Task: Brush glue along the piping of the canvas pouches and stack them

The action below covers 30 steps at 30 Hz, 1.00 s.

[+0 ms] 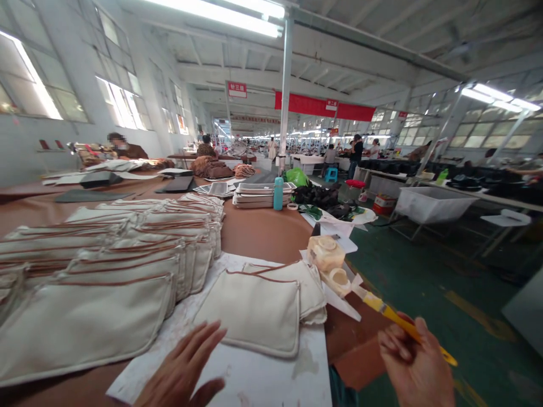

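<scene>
My right hand (pixel 413 364) holds a yellow-handled brush (pixel 390 315), its tip resting at a small open glue pot (pixel 340 281). A larger lidded glue jar (pixel 326 252) stands just behind the pot. My left hand (pixel 184 370) hovers open, fingers spread, over the white paper sheet (pixel 254 379), near the front edge of a cream canvas pouch (pixel 253 312) with brown piping. A second pouch (pixel 307 288) lies under it to the right.
Rows of overlapping cream pouches (pixel 106 265) cover the brown table (pixel 258 232) at left. Farther back are metal trays (pixel 257 195), a teal bottle (pixel 278 193) and dark material. A seated person (pixel 123 146) works at far left; other workers stand far off. Green floor lies at right.
</scene>
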Tool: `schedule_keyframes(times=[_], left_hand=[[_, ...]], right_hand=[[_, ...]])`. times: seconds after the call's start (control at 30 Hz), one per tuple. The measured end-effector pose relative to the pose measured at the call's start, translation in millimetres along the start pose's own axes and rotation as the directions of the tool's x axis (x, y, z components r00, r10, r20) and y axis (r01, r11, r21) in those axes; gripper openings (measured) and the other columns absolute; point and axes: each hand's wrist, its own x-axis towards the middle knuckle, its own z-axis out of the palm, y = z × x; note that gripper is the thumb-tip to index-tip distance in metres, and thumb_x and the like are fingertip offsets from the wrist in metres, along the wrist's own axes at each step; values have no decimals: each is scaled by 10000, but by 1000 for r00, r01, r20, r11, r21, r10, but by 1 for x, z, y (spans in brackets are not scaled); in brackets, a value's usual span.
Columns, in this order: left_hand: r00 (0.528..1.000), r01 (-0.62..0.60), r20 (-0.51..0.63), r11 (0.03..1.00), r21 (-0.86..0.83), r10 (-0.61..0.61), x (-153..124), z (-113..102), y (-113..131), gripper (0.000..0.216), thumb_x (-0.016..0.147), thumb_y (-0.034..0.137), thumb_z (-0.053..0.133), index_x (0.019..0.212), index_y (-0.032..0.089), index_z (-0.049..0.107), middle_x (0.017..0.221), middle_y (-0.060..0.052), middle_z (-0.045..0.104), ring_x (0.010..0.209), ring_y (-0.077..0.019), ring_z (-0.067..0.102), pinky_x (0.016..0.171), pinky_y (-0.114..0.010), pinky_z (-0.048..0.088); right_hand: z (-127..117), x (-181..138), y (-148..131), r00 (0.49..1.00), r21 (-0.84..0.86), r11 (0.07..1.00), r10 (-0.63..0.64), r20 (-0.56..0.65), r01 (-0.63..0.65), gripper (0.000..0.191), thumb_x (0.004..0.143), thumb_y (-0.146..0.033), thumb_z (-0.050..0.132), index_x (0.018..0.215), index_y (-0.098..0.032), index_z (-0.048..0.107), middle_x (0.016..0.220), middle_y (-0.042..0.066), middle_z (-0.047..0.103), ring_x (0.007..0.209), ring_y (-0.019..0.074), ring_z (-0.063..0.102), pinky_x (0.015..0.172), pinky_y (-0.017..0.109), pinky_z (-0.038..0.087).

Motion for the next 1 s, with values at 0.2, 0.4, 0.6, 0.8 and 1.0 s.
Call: schedule_keyframes(times=[0.2, 0.4, 0.6, 0.8, 1.0], left_hand=[[956, 6, 289, 984, -178, 46, 158, 75, 43, 476, 987, 394, 399, 1394, 156, 466, 1439, -122, 502, 1363, -263, 411, 1140, -428, 340], [885, 14, 461, 988, -154, 60, 213, 117, 65, 322, 959, 412, 508, 1112, 155, 626, 1119, -92, 651, 1061, -246, 609, 957, -485, 467], [767, -15, 631, 987, -161, 115, 231, 107, 59, 308, 905, 428, 609, 1021, 145, 641, 1072, -73, 649, 944, -206, 626, 849, -416, 522], [758, -54, 627, 976, -213, 179, 227, 84, 56, 276, 890, 405, 621, 965, 140, 642, 930, -46, 661, 844, -183, 622, 788, -373, 512], [849, -40, 499, 963, -266, 173, 210, 39, 55, 119, 825, 240, 580, 805, 191, 687, 806, -46, 687, 763, -202, 622, 694, -299, 430]], right_hand=[[-4, -3, -8, 999, -18, 1000, 8, 40, -8, 208, 889, -385, 628, 852, -181, 631, 528, -77, 430, 397, 31, 278, 412, 177, 366], [-9, -9, -18, 997, -22, 1000, 18, 68, -16, 191, 897, -357, 609, 814, -185, 608, 503, -78, 364, 416, 55, 314, 408, 199, 386], [-6, -13, -19, 998, -52, 998, -26, 57, 29, 190, 905, -338, 612, 796, -183, 604, 489, -83, 367, 404, 49, 259, 390, 184, 348], [9, -27, -22, 993, -72, 995, -57, 105, 64, 178, 894, -350, 630, 832, -186, 604, 498, -92, 383, 400, 39, 246, 395, 166, 307], [20, -11, -28, 945, -384, 867, -251, 211, 316, 283, 885, -485, 583, 837, -207, 569, 527, -106, 366, 402, 50, 244, 420, 193, 325]])
